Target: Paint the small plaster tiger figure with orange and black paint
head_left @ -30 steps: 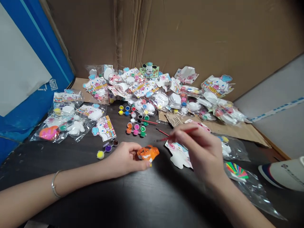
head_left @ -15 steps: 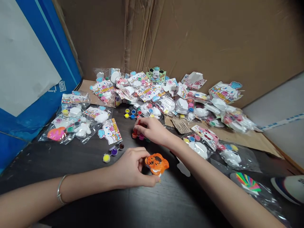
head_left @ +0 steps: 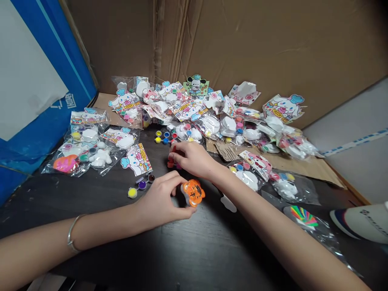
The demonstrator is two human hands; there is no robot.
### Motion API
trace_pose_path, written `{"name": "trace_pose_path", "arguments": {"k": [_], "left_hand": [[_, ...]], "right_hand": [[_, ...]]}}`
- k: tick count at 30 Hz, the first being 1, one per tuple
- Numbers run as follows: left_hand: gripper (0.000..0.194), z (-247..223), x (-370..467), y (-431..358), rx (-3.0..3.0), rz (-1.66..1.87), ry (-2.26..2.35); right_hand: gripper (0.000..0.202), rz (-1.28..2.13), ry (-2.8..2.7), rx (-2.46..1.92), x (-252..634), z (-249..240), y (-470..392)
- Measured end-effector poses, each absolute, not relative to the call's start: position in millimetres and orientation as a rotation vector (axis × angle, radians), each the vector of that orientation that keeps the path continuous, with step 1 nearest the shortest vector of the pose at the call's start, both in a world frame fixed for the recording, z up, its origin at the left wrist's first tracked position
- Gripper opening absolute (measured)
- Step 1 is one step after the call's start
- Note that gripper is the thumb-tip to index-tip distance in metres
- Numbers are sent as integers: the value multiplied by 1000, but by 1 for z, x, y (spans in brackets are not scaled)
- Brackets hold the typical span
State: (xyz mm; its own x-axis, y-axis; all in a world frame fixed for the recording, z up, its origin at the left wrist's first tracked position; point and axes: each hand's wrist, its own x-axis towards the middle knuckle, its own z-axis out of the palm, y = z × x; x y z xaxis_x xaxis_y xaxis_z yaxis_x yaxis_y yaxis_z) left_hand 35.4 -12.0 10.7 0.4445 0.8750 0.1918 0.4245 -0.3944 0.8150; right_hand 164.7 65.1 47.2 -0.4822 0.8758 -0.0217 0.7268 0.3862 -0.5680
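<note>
My left hand (head_left: 165,198) pinches a small figurine (head_left: 193,192) between thumb and fingers. Its front is orange with black marks like an animal's face, and its side looks pale. Just beyond it, my right hand (head_left: 192,158) is closed over a strip of small paint pots (head_left: 170,165), mostly hidden by the fingers. A bit of red shows at its fingertips; what the fingers hold, if anything, is hidden. More open paint pots (head_left: 165,140) in yellow, blue and red lie behind it. Left of my left hand is a strip of yellow, purple and dark brown pots (head_left: 142,185).
Bagged white figurines with paints (head_left: 209,123) pile along the cardboard wall (head_left: 242,48). More bags (head_left: 91,149) lie at the left, one with a pink-orange painted piece. At the right are a rainbow-striped piece (head_left: 304,217) and a white cup (head_left: 360,222).
My left hand has turned the figurine, so its face now points more to the right. My right hand stays over the paint pots. The whole view has shifted slightly.
</note>
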Motion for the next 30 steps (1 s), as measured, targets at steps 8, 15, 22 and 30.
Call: {"name": "trace_pose_path", "arguments": {"k": [8,15,22,30], "left_hand": [[11,8,33,-10,2067,819,1096],[24,9,33,-9,2158,727,1061],[54,22,37,-5,2565,471,740],[44,52,56,-2,2736,204,745]], "right_hand": [[15,720,-2382,-1420,166,50,66],[13,805,-2112,-1301,184,59,62],[11,834,-1679,-1068,212,70,44],[13,743,-1604,-1083,246,71,9]]}}
